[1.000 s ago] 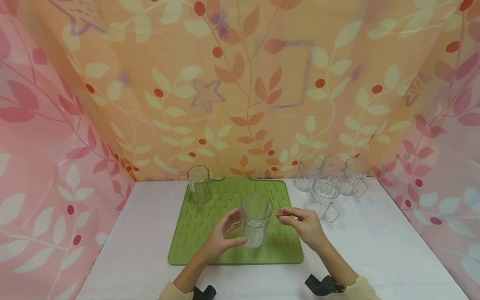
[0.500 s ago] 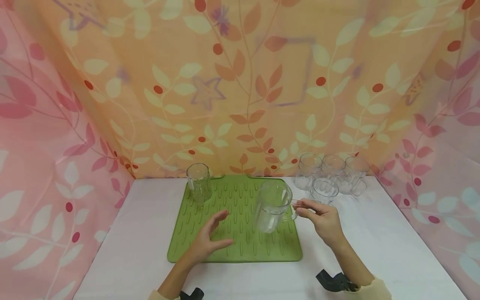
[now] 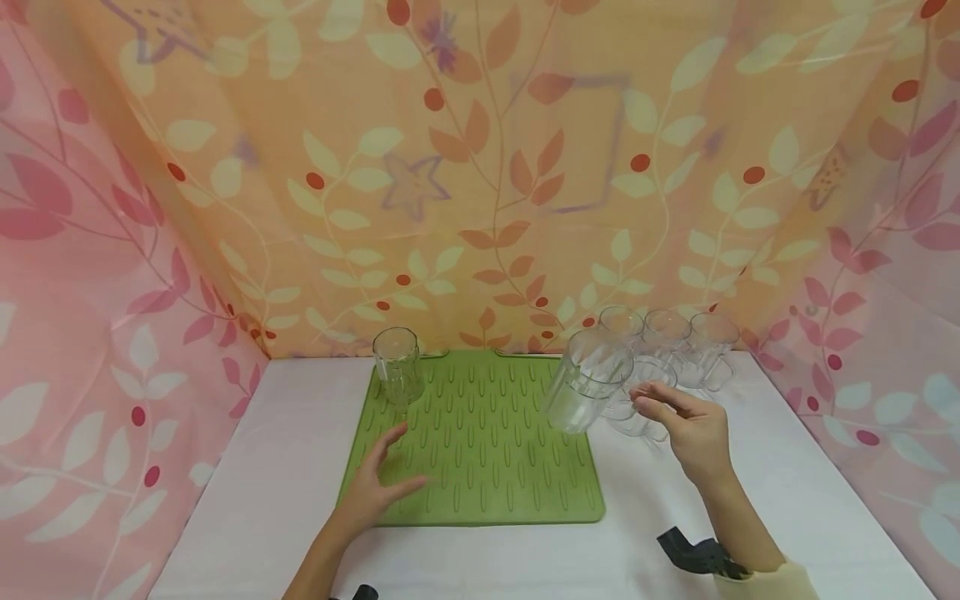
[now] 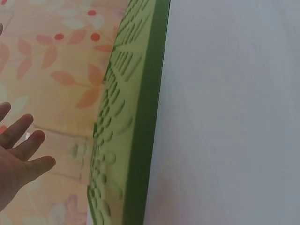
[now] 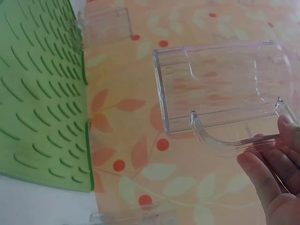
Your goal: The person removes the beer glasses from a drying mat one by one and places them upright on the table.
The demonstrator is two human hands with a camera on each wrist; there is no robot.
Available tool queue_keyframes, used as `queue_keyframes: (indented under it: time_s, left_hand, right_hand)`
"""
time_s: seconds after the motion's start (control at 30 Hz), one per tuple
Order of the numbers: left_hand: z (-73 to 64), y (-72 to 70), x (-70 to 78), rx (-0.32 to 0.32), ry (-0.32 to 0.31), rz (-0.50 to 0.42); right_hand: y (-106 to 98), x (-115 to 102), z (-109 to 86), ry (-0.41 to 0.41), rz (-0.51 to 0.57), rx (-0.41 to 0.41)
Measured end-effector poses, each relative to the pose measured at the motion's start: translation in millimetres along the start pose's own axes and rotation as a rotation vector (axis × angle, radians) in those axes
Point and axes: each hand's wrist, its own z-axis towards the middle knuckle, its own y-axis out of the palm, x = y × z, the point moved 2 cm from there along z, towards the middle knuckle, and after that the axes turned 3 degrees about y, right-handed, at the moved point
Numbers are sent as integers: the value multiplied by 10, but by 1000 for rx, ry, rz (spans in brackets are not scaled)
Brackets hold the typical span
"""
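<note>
My right hand (image 3: pixel 690 433) pinches the handle of a clear glass mug (image 3: pixel 588 387); the right wrist view shows thumb and fingers (image 5: pixel 260 171) on that handle. Tilted, the mug hangs in the air over the right edge of a green ridged drying mat (image 3: pixel 480 475) and overlaps other mugs behind it. Over the mat's front left part my left hand (image 3: pixel 367 492) holds nothing, thumb and fingers spread apart. In the left wrist view its fingers (image 4: pixel 30 145) show at the left edge. A second clear mug (image 3: pixel 399 367) stands at the mat's back left corner.
Several clear mugs, one with its handle toward the right (image 3: pixel 705 362), stand grouped on the white tabletop (image 3: pixel 795 492) at the back right. Floral curtains (image 3: pixel 450 208) close in the back and both sides.
My right hand has carried the mug from over the mat's middle to the right and back, toward the grouped mugs. My left hand has let go of the mug and drawn away left.
</note>
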Motion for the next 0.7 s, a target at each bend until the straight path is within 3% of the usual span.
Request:
queue_keyframes:
  time_s: [0.17,0.3,0.6,0.7]
  left_hand:
    - [-48,-114,-59,31,-83,94]
    - [-67,-188,-89,35,-111,152]
    - [-114,-330,-189,21,-198,175]
    - [-155,-393,-226,16,-229,199]
  right_hand:
    - [-92,-30,27,-37,54,52]
    - [-164,-66,63,-51,74,90]
    - [-334,-128,147,-90,134,172]
    - [-407,-124,147,-62,136,220]
